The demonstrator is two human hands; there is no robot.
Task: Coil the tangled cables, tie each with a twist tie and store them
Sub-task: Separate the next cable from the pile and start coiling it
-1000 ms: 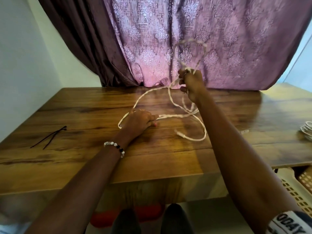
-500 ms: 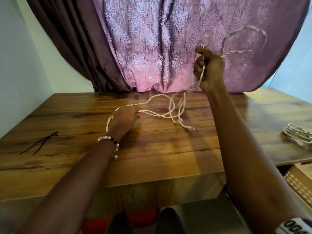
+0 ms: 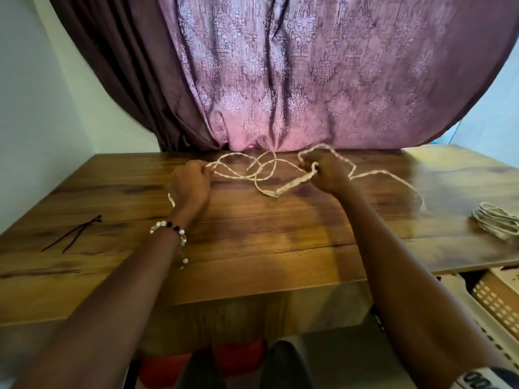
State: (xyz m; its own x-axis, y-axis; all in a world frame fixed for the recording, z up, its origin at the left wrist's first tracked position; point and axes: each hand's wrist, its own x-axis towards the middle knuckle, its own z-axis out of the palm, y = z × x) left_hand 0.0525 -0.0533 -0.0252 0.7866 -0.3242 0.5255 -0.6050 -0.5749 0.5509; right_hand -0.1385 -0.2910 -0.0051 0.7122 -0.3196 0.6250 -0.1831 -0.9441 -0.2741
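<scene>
A cream twisted cable (image 3: 254, 178) lies in loose tangled loops on the far middle of the wooden table (image 3: 252, 242). My left hand (image 3: 191, 183) grips one stretch of it at the left, with a short end showing below the palm. My right hand (image 3: 327, 175) grips another stretch at the right, low over the table. One strand trails from there to the right across the wood. Dark twist ties (image 3: 74, 234) lie near the table's left edge.
A coiled cream cable (image 3: 495, 221) rests at the table's right edge. A perforated beige basket (image 3: 497, 301) stands below the table on the right. A purple patterned curtain (image 3: 295, 80) hangs behind the table. My feet show under the front edge.
My right hand has come down from high in front of the curtain to the table, bringing its loop of cable with it. The left hand has shifted slightly away from me.
</scene>
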